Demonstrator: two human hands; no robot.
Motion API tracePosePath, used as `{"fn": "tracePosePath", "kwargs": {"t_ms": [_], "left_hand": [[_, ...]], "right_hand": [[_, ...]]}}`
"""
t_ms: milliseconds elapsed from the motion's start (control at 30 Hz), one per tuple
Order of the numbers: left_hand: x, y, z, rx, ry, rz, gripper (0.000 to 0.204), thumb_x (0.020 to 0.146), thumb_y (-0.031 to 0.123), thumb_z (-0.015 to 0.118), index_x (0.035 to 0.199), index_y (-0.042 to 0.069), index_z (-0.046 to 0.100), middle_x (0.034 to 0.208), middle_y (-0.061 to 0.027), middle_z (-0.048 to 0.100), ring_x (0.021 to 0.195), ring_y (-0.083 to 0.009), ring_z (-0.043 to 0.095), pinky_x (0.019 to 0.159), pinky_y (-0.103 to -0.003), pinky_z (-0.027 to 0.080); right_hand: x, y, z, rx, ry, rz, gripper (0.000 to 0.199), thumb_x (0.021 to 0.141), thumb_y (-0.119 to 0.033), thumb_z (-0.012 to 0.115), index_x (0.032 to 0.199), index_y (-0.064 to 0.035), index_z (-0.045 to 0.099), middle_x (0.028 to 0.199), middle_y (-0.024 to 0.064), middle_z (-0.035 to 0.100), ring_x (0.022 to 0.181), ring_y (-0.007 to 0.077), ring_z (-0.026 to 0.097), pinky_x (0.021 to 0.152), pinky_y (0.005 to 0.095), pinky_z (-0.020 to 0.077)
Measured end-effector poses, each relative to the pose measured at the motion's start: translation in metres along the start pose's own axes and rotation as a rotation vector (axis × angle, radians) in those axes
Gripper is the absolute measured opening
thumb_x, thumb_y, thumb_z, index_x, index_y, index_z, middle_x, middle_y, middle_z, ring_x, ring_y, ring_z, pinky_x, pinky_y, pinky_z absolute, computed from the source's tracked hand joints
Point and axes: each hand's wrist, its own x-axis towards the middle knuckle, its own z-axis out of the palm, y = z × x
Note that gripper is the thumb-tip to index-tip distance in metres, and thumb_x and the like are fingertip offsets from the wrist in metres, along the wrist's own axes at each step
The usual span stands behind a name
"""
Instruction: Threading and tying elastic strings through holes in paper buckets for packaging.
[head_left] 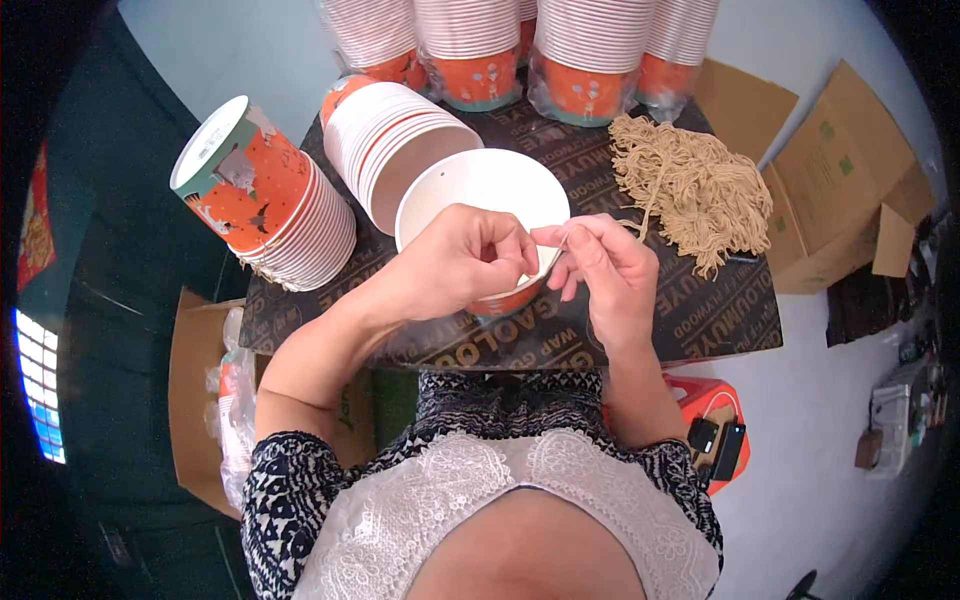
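A paper bucket (486, 180), white inside and orange outside, stands on the table in front of me, its open mouth tipped up toward me. Over its near rim, my left hand (468, 256) is closed with thumb and forefinger pinched together; what lies in that pinch is hidden. Close beside it, my right hand (608, 268) pinches a thin tan cord at the rim, and a small dark bit shows by the fingertips. A heap of cut tan cords (690, 195) lies right of the bucket, with strands trailing toward my right hand. A small hole shows in the bucket's far wall.
Nested buckets (385, 150) lie tilted behind the bucket; an upside-down stack (285, 205) stands left. Tall wrapped stacks (590, 60) line the far edge of the dark printed table (650, 325). Cardboard boxes (845, 180) stand right, another below left. An orange stool (715, 400) holds small black devices.
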Motion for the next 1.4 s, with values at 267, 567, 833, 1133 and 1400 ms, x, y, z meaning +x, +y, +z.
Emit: {"fn": "tracePosePath", "kwargs": {"t_ms": [267,567,833,1133,1400], "left_hand": [[0.015,0.005,0.009,-0.135,-0.010,-0.036,0.019,0.084,-0.004,0.059,0.066,0.001,0.055,0.092,-0.0086,0.065,0.081,-0.0092,0.056,0.073,-0.023,0.044],[0.028,0.007,0.020,-0.074,-0.066,-0.063,0.014,0.091,0.004,0.062,0.077,-0.002,0.062,0.072,-0.0048,0.065,0.066,-0.0083,0.058,0.063,-0.024,0.046],[0.034,0.006,0.024,-0.085,0.022,-0.141,0.009,0.089,0.005,0.067,0.085,-0.002,0.068,0.072,-0.0046,0.067,0.062,-0.0092,0.060,0.055,-0.025,0.047],[0.038,0.007,0.026,-0.073,-0.046,-0.096,0.008,0.088,0.004,0.068,0.083,-0.001,0.066,0.072,-0.0037,0.065,0.065,-0.0089,0.059,0.060,-0.024,0.048],[0.035,0.005,0.019,-0.080,-0.067,-0.130,0.007,0.092,0.005,0.065,0.090,-0.001,0.062,0.080,-0.0037,0.064,0.069,-0.0093,0.060,0.063,-0.023,0.049]], "right_hand": [[0.015,-0.003,-0.016,0.111,-0.038,0.047,0.026,0.102,-0.019,0.055,0.099,0.0028,0.068,0.084,0.0055,0.069,0.062,0.0073,0.060,0.051,0.0202,0.0464],[0.015,-0.009,-0.033,0.081,-0.161,0.126,0.021,0.100,-0.012,0.055,0.099,0.0040,0.069,0.083,0.0059,0.069,0.063,0.0077,0.062,0.053,0.0214,0.0480],[0.010,-0.031,-0.038,-0.452,-0.072,-0.440,0.009,0.086,-0.001,0.067,0.094,0.0005,0.069,0.092,0.0143,0.069,0.075,0.0219,0.066,0.065,0.0309,0.0511],[0.026,-0.037,-0.031,-0.485,-0.230,-0.291,0.012,0.083,0.007,0.064,0.092,0.0000,0.067,0.080,0.0069,0.062,0.066,0.0166,0.058,0.060,0.0266,0.0447],[0.013,-0.040,-0.052,-0.678,-0.283,-0.355,0.021,0.074,0.008,0.062,0.093,0.0004,0.058,0.101,0.0123,0.057,0.083,0.0233,0.059,0.073,0.0303,0.0478]]}}
